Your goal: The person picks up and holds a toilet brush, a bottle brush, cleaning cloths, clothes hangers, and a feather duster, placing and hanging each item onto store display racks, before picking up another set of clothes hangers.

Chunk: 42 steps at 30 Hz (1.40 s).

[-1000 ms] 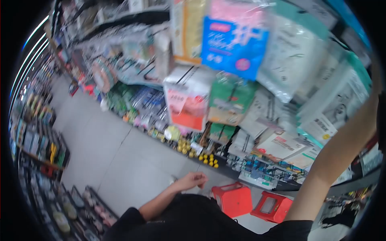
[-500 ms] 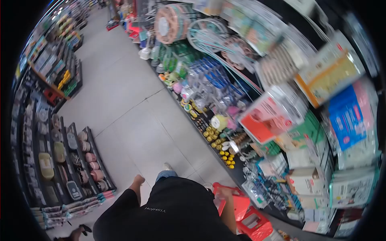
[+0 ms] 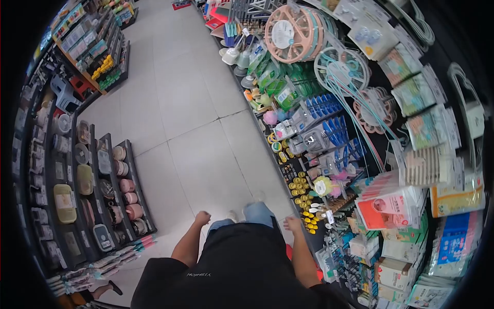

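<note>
I saw the aisle floor [image 3: 190,98] fill more of the view, between the right-hand rack [image 3: 315,240] and left-hand shelves [image 3: 142,186]. The raised right arm had dropped, ending its reach. The right hand [image 3: 293,223] hung loosely open, empty, near small yellow items [image 3: 310,221]; the left hand [image 3: 203,218] seemed empty, its finger spread unclear.
</note>
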Motion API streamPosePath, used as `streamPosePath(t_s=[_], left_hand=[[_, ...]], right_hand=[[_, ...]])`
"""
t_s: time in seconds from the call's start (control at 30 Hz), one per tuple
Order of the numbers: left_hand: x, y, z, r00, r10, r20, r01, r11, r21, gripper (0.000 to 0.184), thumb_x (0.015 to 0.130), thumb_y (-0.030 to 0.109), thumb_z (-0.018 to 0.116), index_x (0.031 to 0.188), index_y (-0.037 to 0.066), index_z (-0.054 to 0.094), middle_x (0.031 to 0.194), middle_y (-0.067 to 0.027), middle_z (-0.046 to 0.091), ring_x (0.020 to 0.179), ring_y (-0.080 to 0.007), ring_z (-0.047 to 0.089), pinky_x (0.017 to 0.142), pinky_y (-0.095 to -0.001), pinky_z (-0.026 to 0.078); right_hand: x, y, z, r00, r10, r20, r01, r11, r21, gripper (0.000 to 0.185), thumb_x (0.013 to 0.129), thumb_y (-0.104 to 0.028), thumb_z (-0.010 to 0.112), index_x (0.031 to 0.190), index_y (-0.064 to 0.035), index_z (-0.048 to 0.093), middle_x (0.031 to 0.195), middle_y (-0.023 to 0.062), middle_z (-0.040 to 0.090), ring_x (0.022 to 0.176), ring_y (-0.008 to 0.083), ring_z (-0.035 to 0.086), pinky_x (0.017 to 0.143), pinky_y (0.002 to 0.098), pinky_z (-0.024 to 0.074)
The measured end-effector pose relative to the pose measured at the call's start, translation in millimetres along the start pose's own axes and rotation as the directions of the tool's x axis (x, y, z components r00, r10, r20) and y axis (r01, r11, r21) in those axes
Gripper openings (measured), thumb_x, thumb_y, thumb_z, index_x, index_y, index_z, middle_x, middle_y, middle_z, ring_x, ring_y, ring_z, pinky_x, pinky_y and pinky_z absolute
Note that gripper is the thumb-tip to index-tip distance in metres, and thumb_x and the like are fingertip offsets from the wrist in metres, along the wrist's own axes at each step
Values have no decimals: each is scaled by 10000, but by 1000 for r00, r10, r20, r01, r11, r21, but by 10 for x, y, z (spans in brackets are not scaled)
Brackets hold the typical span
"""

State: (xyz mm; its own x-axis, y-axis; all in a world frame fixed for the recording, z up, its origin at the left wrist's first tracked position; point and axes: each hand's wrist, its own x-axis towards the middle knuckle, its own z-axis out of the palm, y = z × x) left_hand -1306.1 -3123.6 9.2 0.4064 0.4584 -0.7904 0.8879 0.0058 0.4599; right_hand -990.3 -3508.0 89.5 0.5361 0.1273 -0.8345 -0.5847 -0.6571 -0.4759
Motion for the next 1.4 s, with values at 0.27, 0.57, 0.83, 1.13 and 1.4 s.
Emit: streamPosePath(t_s=[0.27,0.57,0.83,1.13,1.4], left_hand=[[535,1448,-713,971,193,-141,-209,972,-106,257,791,227,558,865,19,690,730,-131,686,629,-224,668,643,-357,528],[1009,1218,-1835,914,-329,-239,225,899,-376,215,787,188,547,794,17,677,678,-130,674,571,-214,665,571,-349,542],[1390,1274,-1754,839,-459,-293,332,858,-393,250,785,210,590,886,2,683,775,-233,662,737,-328,675,665,-412,532],[2444,1669,-3153,860,-492,-135,418,831,-366,236,768,200,627,897,13,692,928,-199,674,914,-334,649,761,-436,509],[4674,2692,-6900,921,-278,-273,266,961,-81,473,850,426,510,641,29,658,572,-154,627,577,-298,652,660,-404,527]], right_hand=[[1145,-1576,518,991,13,133,3,993,-122,274,863,-226,578,1052,-29,598,869,107,661,675,219,653,585,341,531],[2583,-3652,835,970,53,237,48,914,-402,211,841,-195,541,949,-28,610,781,111,655,558,215,628,468,345,508],[3249,-6236,1970,927,-157,342,326,788,-522,199,854,-189,540,926,-31,638,748,85,652,549,160,613,448,299,496],[3625,-7871,3684,939,-87,334,251,837,-486,176,852,-171,545,952,-56,631,786,75,660,595,181,643,493,319,520],[3819,-9471,4587,930,-179,320,286,901,-327,197,901,-245,552,990,-77,604,847,53,656,640,159,636,553,303,529]])
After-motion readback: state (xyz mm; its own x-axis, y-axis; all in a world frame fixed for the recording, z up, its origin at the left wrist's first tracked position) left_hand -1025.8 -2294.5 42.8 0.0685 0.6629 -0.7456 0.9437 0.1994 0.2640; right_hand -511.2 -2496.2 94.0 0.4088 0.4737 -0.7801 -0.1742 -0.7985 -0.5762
